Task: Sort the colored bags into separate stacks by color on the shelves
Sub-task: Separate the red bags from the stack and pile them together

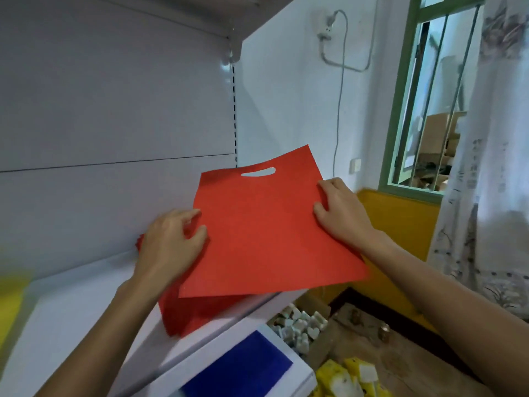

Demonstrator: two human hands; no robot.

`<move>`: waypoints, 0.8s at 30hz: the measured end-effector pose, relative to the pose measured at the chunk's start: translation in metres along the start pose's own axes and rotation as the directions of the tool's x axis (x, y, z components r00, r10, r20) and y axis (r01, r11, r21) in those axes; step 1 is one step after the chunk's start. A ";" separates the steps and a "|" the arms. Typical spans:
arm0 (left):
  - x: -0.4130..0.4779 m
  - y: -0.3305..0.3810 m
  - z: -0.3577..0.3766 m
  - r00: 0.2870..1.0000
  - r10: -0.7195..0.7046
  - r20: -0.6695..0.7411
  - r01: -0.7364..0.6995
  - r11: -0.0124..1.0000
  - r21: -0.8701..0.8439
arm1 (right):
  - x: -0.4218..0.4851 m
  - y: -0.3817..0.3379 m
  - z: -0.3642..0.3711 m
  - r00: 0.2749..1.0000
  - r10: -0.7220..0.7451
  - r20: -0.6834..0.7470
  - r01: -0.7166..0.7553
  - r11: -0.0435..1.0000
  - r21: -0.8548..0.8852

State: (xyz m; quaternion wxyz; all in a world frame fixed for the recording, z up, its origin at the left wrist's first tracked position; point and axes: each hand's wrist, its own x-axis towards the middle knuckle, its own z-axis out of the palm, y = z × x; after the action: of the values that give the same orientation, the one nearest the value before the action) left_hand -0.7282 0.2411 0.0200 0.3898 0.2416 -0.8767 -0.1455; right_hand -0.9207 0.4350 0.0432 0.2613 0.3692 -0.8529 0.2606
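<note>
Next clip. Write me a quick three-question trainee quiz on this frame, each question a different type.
1. True or false: the left hand and right hand both hold the red bag.
2. The stack under that bag is: A) red B) blue C) yellow
3. Fill in: the lower bag, near the bottom edge, is ____.
Key: 1 true; 2 A; 3 blue.
</note>
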 end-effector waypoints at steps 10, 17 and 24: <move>-0.007 -0.046 0.016 0.967 -0.234 -0.104 0.252 0.942 0.219 | 0.068 -0.021 0.110 0.952 -0.249 0.175 0.223 0.962 0.154; -0.027 -0.047 0.054 0.866 -0.494 0.076 0.412 0.791 0.454 | 0.067 -0.004 0.172 0.765 -0.278 0.581 0.260 0.959 0.117; -0.036 -0.046 0.051 0.835 -0.545 -0.069 0.531 0.767 0.360 | 0.072 0.008 0.165 0.830 -0.309 0.463 0.189 0.939 0.288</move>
State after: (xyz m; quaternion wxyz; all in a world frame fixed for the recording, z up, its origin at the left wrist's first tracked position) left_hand -0.7316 0.2252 -0.0550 0.2625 0.5474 -0.7895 -0.0904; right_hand -1.0114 0.2988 -0.0327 0.0179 0.5604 -0.7994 0.2158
